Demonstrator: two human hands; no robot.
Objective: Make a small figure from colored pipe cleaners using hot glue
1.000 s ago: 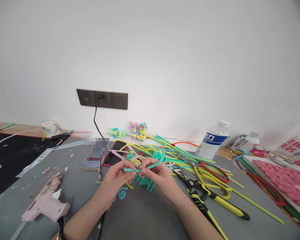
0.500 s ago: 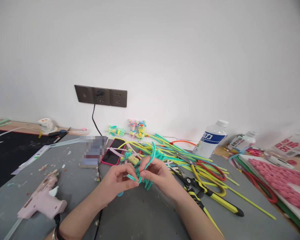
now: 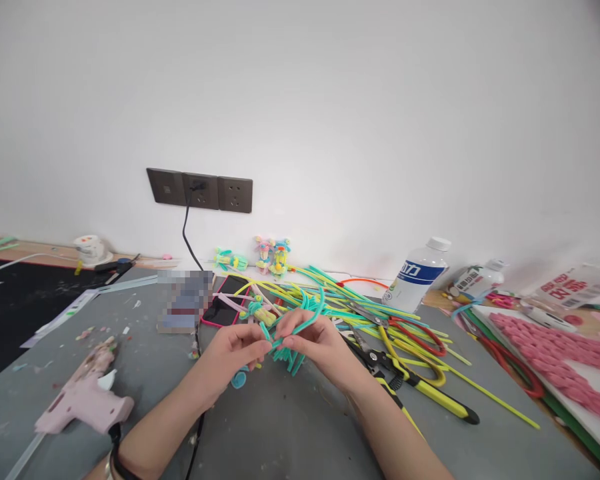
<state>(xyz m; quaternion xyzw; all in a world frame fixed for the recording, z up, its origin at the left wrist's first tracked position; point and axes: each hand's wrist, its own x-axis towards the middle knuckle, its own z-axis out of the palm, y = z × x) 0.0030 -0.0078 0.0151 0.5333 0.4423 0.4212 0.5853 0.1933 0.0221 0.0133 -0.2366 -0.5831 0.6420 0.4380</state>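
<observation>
Between my hands is a teal pipe cleaner (image 3: 310,321), bent near its middle. My left hand (image 3: 239,352) pinches its short end between thumb and fingertips. The longer part rises up and to the right out of my right hand (image 3: 314,340), whose thumb and fingers are closed on it. Just behind my fingers lies a bunch of cut teal pipe cleaner pieces (image 3: 294,361), partly hidden by my right hand. A small yellow and teal pipe cleaner figure (image 3: 260,312) lies beyond my left hand, and a blue round piece (image 3: 239,379) sits below it.
Long yellow and teal pipe cleaners (image 3: 350,293) spread behind my right hand, with scissors (image 3: 420,337) and yellow-black pliers (image 3: 405,373) over them. A bottle (image 3: 416,275) stands at back right. A pink glue gun (image 3: 83,393) and its cord are left; a phone (image 3: 225,303) lies behind.
The pipe cleaner's short end has turned from pointing left to pointing upward at my left fingertips. Its long end leans further right, and my right hand has shifted slightly.
</observation>
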